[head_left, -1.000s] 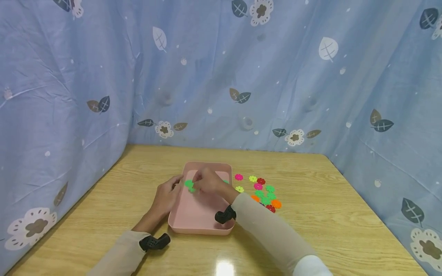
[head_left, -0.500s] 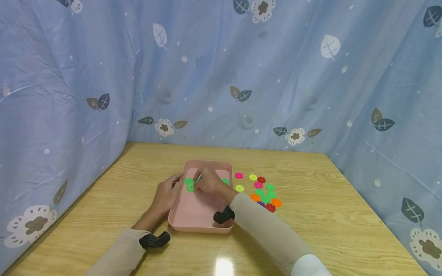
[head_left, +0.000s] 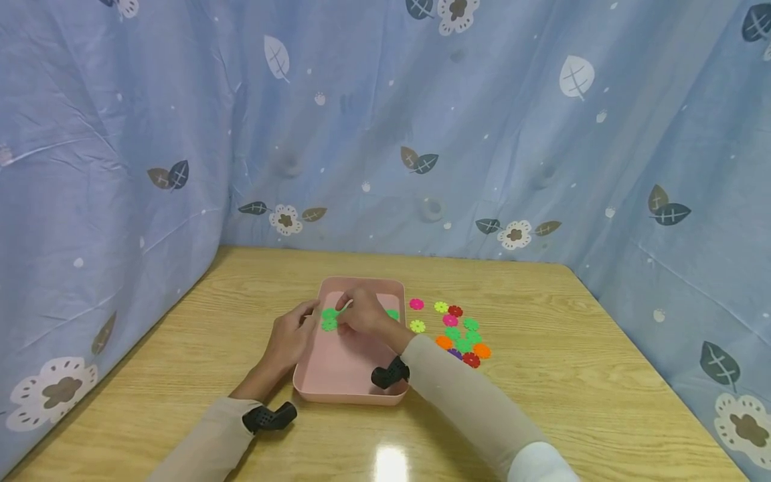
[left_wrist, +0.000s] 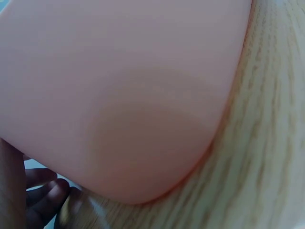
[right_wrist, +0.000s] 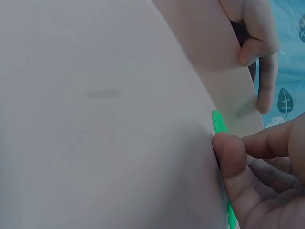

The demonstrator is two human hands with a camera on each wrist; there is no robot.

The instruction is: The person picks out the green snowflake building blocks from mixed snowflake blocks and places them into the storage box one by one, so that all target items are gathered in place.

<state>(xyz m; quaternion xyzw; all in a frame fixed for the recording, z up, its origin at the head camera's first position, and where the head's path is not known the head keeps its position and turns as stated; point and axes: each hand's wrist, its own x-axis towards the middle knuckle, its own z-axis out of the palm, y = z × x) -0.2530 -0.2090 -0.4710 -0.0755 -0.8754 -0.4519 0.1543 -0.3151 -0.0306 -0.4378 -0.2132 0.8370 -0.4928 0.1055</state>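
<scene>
A pink tray [head_left: 349, 375] sits on the table in the head view. My left hand [head_left: 290, 338] holds its left rim, with fingers on both sides of the wall in the right wrist view. Over the far part of the tray, my right hand [head_left: 364, 314] pinches a green flower-shaped disc [right_wrist: 218, 121] between thumb and finger; its edge shows past the fingertips. Next to those fingertips, more green flower-shaped discs [head_left: 328, 325] lie near the left wall. Another green disc [head_left: 393, 314] is by the right wall, partly behind the right hand.
To the tray's right, several loose flower-shaped discs [head_left: 462, 345] in green, orange, red, pink, yellow and purple lie on the wooden table [head_left: 572, 388]. A blue patterned curtain [head_left: 373, 134] hangs behind and at both sides.
My right hand has shifted slightly at the green discs, and the nearest one has gone from tilted to lying flatter. The left hand stays on the rim.
</scene>
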